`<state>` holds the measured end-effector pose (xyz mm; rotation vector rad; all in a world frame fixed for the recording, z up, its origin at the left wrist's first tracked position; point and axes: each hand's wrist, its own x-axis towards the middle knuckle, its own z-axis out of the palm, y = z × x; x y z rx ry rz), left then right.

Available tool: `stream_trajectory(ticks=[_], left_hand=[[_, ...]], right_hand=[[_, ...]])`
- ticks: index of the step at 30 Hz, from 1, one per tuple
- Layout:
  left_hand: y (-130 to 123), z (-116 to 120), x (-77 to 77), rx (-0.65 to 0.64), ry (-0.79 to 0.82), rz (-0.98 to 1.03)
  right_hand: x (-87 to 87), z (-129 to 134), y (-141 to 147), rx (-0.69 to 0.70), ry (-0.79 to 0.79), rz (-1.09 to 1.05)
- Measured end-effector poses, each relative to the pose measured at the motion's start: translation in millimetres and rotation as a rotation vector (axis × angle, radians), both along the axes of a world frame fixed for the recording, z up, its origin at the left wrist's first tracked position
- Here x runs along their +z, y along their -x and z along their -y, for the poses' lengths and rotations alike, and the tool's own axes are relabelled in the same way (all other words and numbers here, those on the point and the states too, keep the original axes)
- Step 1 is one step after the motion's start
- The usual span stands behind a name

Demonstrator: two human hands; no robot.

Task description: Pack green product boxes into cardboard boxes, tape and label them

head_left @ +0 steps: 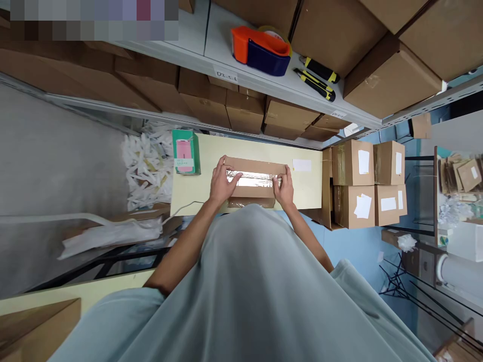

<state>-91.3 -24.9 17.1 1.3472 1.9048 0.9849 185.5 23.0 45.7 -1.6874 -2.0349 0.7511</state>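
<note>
A brown cardboard box [253,191] lies on the pale yellow table in front of my body, with a shiny strip of clear packing tape [252,179] along its top seam. My left hand [224,182] grips the box's left end, its thumb on the taped top and its fingers at the far left corner. At the opposite end my right hand [284,188] holds on the same way, thumb over the tape and fingers on the far right corner. My shirt hides part of the box's near side.
A green and pink box [185,152] stands on the table's [211,143] left end, a white label [302,165] lies at right. Stacked cartons [354,168] stand beyond. Overhead, a shelf holds an orange and blue tape dispenser [260,50] and two utility knives [315,83].
</note>
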Motion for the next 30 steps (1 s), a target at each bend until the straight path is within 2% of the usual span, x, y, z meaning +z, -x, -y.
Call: stream_trajectory(ticks=[5,18,30], left_hand=[[-1.5,0.3,-4.9,0.012,-0.004,0.006],[-5.3,1.1,-5.6,0.044,0.020,0.006],[-9.0,3.1,1.6,0.086,-0.014,-0.013]], right_hand=[[-2.4,1.9,1.6,-0.047,-0.008,0.014],[-2.8,3.2,1.2,-0.088,-0.042,-0.035],[1.2,1.7,2.2,-0.071,-0.081,-0.038]])
